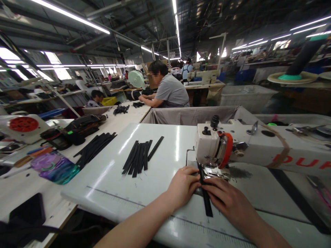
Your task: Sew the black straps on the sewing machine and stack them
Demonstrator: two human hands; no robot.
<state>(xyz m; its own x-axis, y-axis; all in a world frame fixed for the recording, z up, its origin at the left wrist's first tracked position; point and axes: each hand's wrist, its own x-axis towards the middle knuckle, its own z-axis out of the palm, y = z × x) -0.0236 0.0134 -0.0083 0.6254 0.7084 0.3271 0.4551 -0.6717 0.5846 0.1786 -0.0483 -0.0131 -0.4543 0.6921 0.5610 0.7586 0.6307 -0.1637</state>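
A black fabric strip [207,203] lies lengthwise under the needle area of a white sewing machine [209,144]. My left hand [184,182] presses on its left side near the presser foot, fingers bent and closed along the strip. From the right, my right hand [224,194] holds the same strip with thumb and fingers close together, just below the metal foot plate. The strip's near end sticks out toward me between both hands. To the left on the white table [160,182] rests a small pile of cut black strips [138,156].
More black strips [95,148] lie on the side table beside a purple-teal pouch [54,167] and a dark phone [28,208]. Pink-handled scissors [320,193] and a long black band [297,199] are at right. A co-worker in grey [173,89] sits beyond a cloth-lined bin [191,115].
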